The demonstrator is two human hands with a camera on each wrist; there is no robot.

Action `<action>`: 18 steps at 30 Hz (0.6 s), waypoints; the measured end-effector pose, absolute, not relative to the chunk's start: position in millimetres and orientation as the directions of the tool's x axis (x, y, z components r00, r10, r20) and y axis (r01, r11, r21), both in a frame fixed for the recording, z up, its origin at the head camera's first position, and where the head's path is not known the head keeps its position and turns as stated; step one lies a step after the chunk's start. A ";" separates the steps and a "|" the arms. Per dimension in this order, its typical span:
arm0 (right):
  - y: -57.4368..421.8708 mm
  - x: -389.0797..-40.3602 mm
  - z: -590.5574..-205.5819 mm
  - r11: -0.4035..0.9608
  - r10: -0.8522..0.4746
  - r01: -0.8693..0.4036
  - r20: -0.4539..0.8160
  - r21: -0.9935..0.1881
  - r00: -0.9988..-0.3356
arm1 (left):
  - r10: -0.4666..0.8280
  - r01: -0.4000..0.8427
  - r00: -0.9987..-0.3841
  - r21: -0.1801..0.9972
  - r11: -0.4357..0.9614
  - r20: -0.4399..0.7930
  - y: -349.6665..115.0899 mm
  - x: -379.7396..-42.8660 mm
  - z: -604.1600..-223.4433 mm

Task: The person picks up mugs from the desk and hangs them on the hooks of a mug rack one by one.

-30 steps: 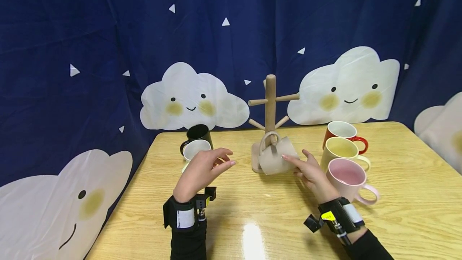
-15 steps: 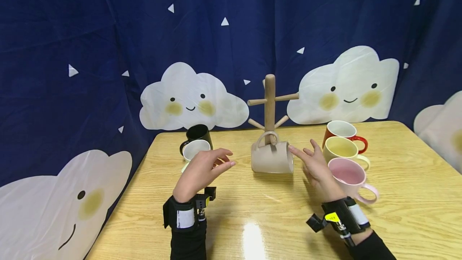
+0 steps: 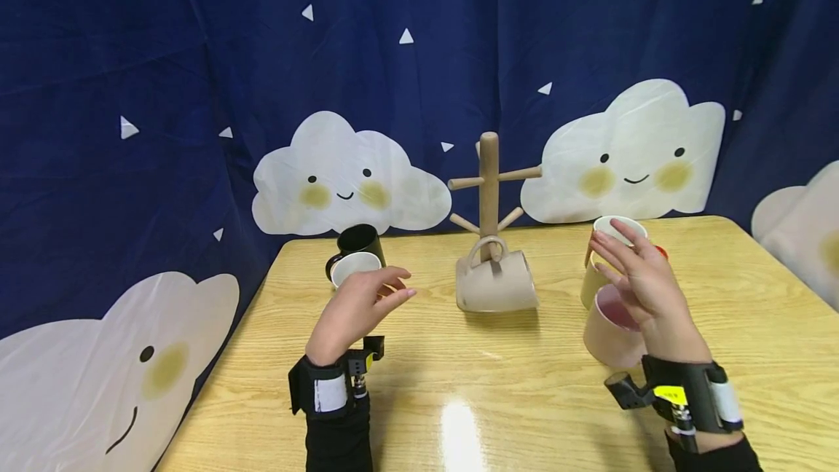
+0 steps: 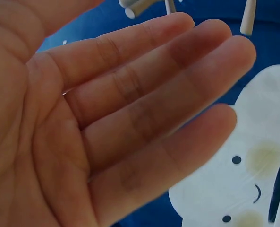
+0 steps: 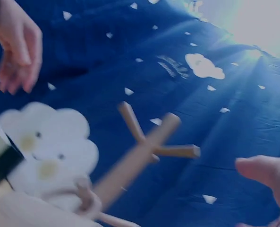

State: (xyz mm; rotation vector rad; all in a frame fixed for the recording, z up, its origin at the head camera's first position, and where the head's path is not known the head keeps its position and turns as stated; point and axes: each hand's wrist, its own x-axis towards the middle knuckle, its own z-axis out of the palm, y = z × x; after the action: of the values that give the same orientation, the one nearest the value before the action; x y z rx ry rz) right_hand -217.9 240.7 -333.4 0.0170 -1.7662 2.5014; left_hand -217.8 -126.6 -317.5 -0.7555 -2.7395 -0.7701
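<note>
A beige mug [image 3: 496,284] hangs on its side from a low front peg of the wooden mug tree [image 3: 489,188], its handle looped over the peg. To the right, my right hand [image 3: 655,301] is raised with fingers spread and holds nothing. It overlaps the pink mug [image 3: 611,333], the yellow mug [image 3: 593,290] and the red mug [image 3: 621,224], hiding most of their handles. My left hand [image 3: 354,312] hovers over the left side with fingers loosely bent. Its bare palm [image 4: 50,132] faces the left wrist camera. Beside it are a white mug [image 3: 356,264] and a black mug [image 3: 362,237].
The wooden table [image 3: 498,399] stretches out in front, with a blue curtain [image 3: 419,79] bearing cloud prints behind it. Upper pegs of the tree stick out sideways. Each wrist wears a strapped camera mount.
My right hand has let go of the beige mug and moved right over the pink mug. The beige mug has swung from tilted to nearly level on its peg. The left hand barely moved.
</note>
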 end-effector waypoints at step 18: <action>263.0 -205.5 -334.6 0.859 -0.273 -0.309 0.146 -0.409 -0.951 | 0.366 0.391 -0.920 0.414 0.822 0.142 -123.2 -231.6 -329.7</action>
State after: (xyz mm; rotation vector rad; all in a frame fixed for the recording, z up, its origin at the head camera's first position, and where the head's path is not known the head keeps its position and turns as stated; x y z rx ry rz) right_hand -205.5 263.0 -334.6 0.4623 -2.9482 0.6702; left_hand -231.6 -123.2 -329.7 -0.6117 -2.9444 -0.6874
